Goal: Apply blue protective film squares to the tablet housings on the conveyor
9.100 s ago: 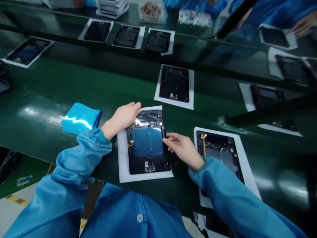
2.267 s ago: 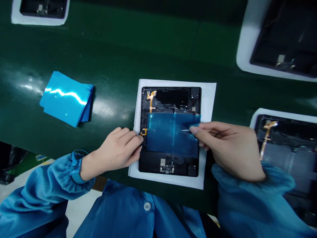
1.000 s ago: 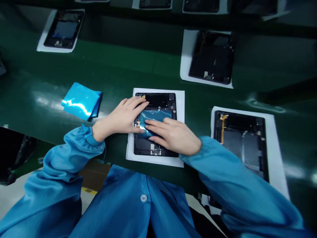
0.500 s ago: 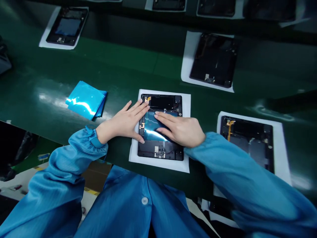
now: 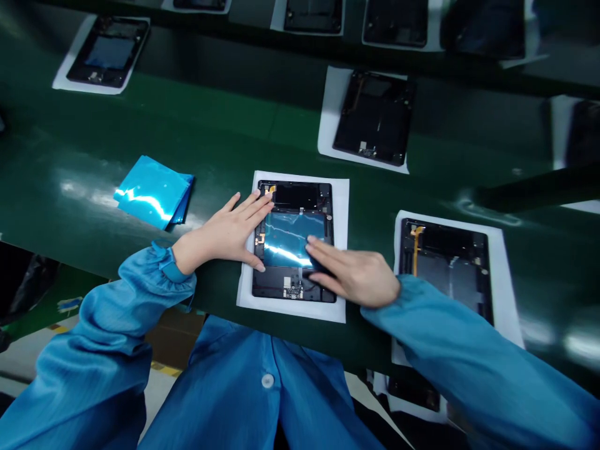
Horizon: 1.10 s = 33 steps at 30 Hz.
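An opened black tablet shell lies on a white sheet at the near edge of the green belt. A shiny blue film covers its middle. My left hand lies flat and open on the sheet and the shell's left edge. My right hand rests with fingers stretched out on the film's lower right corner. Both sleeves are blue.
A stack of blue films lies to the left on the belt. Another open shell on white paper sits to the right, one more behind, and several others along the far side.
My right hand has slid from the film's upper middle down to its lower right corner. The left hand stays flat on the left edge. The view shifted slightly.
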{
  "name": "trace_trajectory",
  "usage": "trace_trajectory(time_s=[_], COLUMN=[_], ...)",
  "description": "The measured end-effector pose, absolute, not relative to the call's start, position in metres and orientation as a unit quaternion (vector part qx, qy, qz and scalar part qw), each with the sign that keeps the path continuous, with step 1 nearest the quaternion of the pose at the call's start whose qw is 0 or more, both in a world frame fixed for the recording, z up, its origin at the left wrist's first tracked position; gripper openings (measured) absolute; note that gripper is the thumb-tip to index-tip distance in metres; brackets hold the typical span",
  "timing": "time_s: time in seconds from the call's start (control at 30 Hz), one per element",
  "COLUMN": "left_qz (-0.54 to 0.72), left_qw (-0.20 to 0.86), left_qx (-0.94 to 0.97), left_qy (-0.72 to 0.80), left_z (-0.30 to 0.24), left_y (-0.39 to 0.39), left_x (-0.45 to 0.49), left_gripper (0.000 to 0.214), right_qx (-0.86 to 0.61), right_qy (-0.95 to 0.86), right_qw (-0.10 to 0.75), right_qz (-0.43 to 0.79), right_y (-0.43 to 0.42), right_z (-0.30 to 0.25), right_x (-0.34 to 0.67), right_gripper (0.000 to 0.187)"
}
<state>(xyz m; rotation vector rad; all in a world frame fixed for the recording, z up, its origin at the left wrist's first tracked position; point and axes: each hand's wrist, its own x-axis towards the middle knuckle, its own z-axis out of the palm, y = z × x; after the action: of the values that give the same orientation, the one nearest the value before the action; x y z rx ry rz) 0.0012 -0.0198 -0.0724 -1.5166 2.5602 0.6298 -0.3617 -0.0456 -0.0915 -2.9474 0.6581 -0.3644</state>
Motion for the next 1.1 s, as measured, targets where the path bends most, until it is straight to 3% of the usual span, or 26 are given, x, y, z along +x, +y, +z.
trace_trajectory(time_s=[0.1,0.3,0.43,0.5,0.6,0.67,0.93,1.1], left_qz=[0.206,0.203,0.207,0.209,0.157,0.098,0.104,0.100], left_qw=[0.049,0.055,0.078,0.069,0.002,-0.024,0.006,-0.034], left_qx=[-0.497,-0.497,-0.500,-0.513,-0.586,-0.631,-0.603,-0.606], left_qy=[0.841,0.842,0.837,0.830,0.795,0.769,0.791,0.788], left_z=[-0.073,-0.073,-0.062,-0.052,-0.042,-0.043,-0.058,-0.029], left_y=[-0.020,-0.019,-0.024,-0.033,-0.058,-0.078,-0.110,-0.095], left_x=[0.002,0.005,0.005,-0.003,-0.030,-0.050,-0.053,-0.034], left_gripper=[0.141,0.146,0.142,0.126,0.070,0.049,0.033,0.038], right_qx=[-0.975,-0.945,-0.961,-0.953,-0.884,-0.811,-0.645,-0.660], right_qy=[0.162,0.309,0.235,0.230,0.386,0.502,0.624,0.569], right_qw=[0.080,0.055,0.103,0.138,0.164,0.190,0.393,0.440], right_qz=[-0.128,-0.094,-0.104,-0.139,-0.207,-0.231,-0.198,-0.216], right_y=[-0.041,-0.066,-0.050,-0.035,-0.021,-0.019,-0.029,-0.041], right_z=[-0.096,-0.102,-0.093,-0.088,-0.087,-0.091,-0.107,-0.096], right_x=[-0.374,-0.353,-0.362,-0.370,-0.375,-0.374,-0.376,-0.358], right_gripper=[0.044,0.053,0.041,0.036,0.036,0.035,0.053,0.056])
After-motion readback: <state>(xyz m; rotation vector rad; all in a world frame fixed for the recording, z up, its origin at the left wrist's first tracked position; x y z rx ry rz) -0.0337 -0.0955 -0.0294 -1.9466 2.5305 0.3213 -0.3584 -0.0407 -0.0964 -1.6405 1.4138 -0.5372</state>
